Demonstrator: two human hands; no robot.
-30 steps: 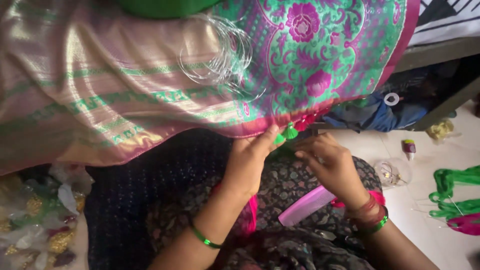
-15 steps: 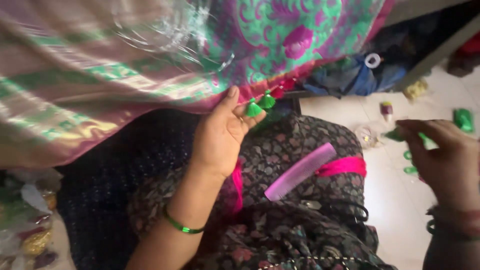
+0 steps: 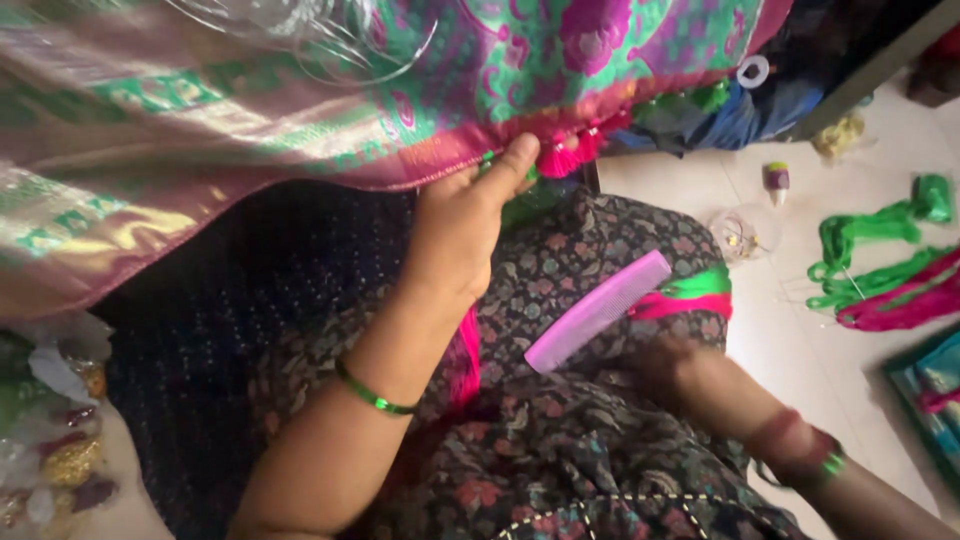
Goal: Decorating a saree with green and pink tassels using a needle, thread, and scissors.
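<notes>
Silk cloth (image 3: 250, 130), pink and green with woven flowers, hangs over our lap, and its pink border runs just above our left hand (image 3: 462, 230). We pinch that edge with the thumb pressed up against it and the fingers curled shut beneath, so the hand is clamped on the border itself. Just past the thumb tip hang the pink tassels (image 3: 562, 157), with a green one half hidden behind the thumb.

Our right hand (image 3: 665, 360) lies low on the lap, below the lilac comb (image 3: 600, 310) and close to the loop of pink and green thread (image 3: 690, 295). It is blurred, so we cannot tell whether its fingers are apart or closed on anything.

To do this well, we judge that the left hand should keep the border taut and level, gripping close beside the last tassel so the edge does not twist or slip. The thread hanks (image 3: 880, 270) lie well off to the right hand's far side on the floor, beside a small glue bottle (image 3: 777, 180); loose strands there could tangle if pulled carelessly.
</notes>
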